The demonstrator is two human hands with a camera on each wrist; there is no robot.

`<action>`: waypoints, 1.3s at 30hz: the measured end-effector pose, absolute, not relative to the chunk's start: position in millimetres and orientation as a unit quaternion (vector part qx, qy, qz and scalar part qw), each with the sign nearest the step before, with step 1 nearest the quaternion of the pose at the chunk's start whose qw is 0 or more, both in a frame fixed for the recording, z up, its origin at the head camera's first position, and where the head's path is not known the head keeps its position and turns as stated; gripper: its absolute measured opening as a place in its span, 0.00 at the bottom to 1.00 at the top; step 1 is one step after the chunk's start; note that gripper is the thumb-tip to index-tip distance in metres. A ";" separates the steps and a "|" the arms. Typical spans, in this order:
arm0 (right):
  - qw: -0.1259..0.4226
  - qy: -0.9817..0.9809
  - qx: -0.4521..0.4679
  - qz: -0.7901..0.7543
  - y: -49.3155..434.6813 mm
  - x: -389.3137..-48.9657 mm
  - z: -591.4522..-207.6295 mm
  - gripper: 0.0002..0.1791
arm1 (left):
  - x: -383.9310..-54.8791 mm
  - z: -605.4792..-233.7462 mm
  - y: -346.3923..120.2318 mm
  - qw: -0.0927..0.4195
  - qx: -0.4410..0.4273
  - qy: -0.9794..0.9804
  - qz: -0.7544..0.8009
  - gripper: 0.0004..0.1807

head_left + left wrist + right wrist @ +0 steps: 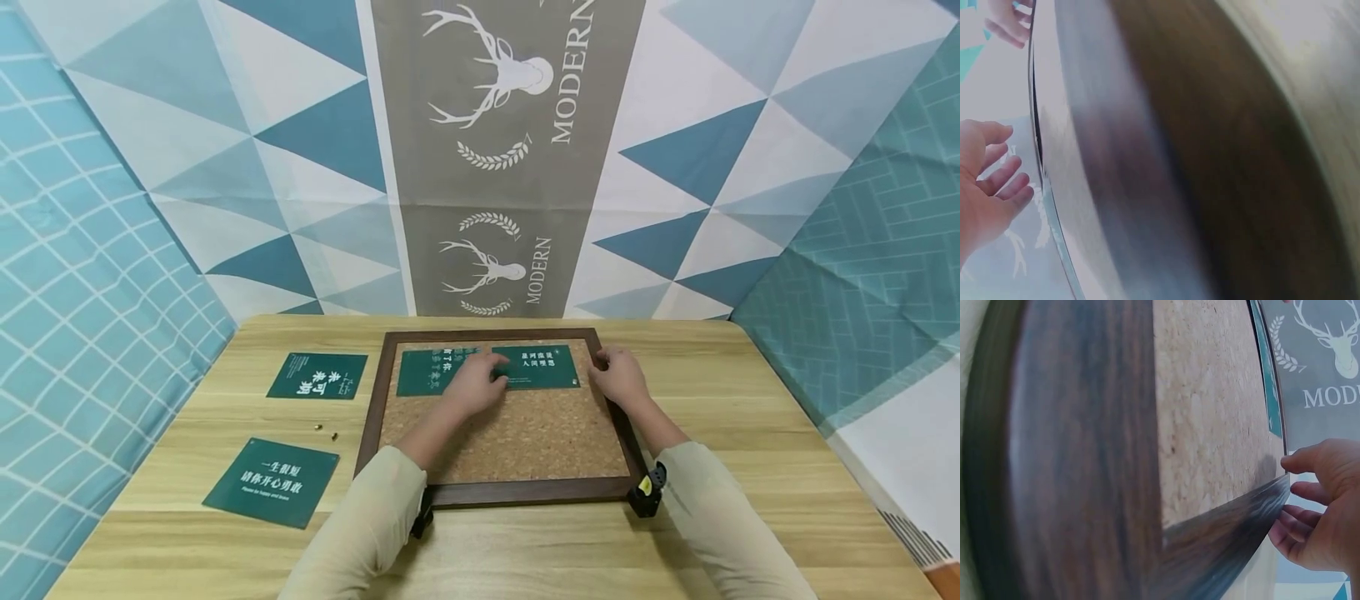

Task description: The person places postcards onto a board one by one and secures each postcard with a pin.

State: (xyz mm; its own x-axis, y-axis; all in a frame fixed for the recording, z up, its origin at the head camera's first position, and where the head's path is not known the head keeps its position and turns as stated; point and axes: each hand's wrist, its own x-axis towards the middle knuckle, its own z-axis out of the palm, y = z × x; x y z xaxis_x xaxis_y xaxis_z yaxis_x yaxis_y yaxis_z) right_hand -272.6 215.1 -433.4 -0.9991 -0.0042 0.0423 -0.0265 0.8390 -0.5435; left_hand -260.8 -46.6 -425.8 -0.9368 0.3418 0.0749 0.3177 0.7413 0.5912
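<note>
That green card (pixel 566 373) looks light, bendable — best held by its edges. Left hand (pixel 477 383) loosely spread there, right hand (pixel 621 377) likewise beside the frame (pixel 532 492) — touching, I can't tell.

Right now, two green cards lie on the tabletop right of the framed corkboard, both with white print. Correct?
Wrong side: the head view shows those two green cards on the tabletop left of the framed corkboard, both with white print.

We stretched both forearms (pixel 378 504) far, left hand (pixel 480 381) and right hand (pixel 621 379) apart, fingers loosely bent.
</note>
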 end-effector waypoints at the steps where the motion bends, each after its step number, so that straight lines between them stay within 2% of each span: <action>1: 0.017 -0.960 0.007 0.281 215.0 -272.7 -434.1 0.25 | -260.7 -425.6 -48.4 0.015 0.176 0.932 0.315 0.18; 16: 0.004 -0.957 0.010 0.291 218.2 -271.2 -440.2 0.24 | -257.0 -413.8 -75.6 0.007 0.161 0.930 0.331 0.20; 27: -0.008 -0.953 0.005 0.303 221.9 -269.7 -438.9 0.25 | -250.4 -403.5 -95.4 0.008 0.116 0.934 0.337 0.21; 39: -0.013 -0.952 0.002 0.306 220.9 -270.9 -438.8 0.25 | -246.3 -400.6 -127.2 -0.021 0.101 0.936 0.337 0.22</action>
